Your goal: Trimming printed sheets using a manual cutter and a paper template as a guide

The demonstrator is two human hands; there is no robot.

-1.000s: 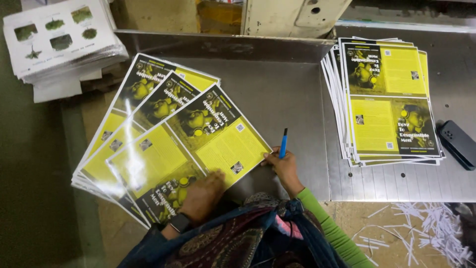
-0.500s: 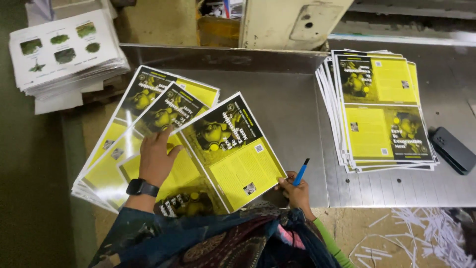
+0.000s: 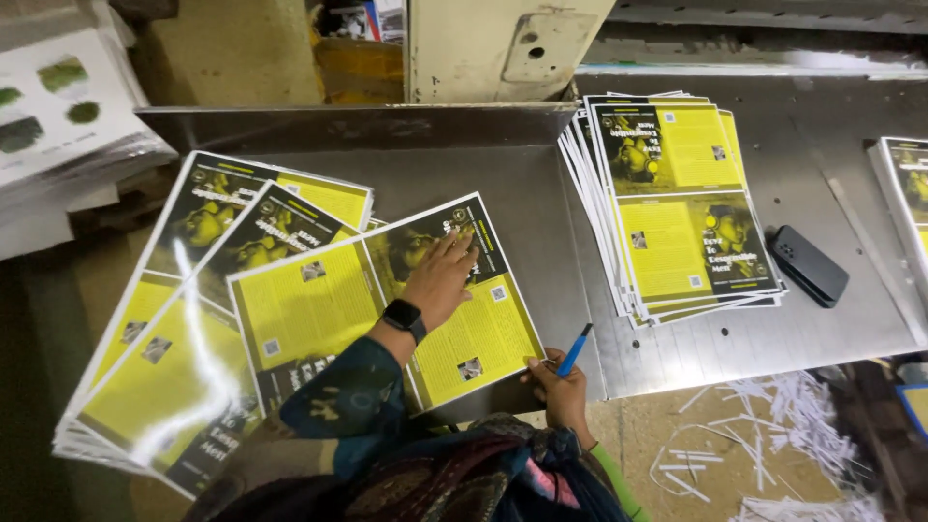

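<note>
My left hand (image 3: 440,278), with a dark smartwatch on the wrist, lies flat with fingers spread on the top yellow-and-black printed sheet (image 3: 319,314) of a fanned stack (image 3: 184,319) on the metal table (image 3: 541,232). My right hand (image 3: 559,389) is at the table's near edge, gripping a blue pen (image 3: 574,349) and pinching the lower right corner of that top sheet. A second stack of the same printed sheets (image 3: 677,208) lies to the right, apart from both hands.
A black phone (image 3: 807,266) lies right of the second stack. Another sheet stack (image 3: 909,193) shows at the far right edge. White sheets with green prints (image 3: 68,116) are piled at the left. Paper trimmings (image 3: 773,445) litter the floor. A cream machine housing (image 3: 503,48) stands behind.
My left hand has slid up and to the right across the top sheet, turning that sheet away from the fanned stack. My right hand has stayed at the corner with the pen.
</note>
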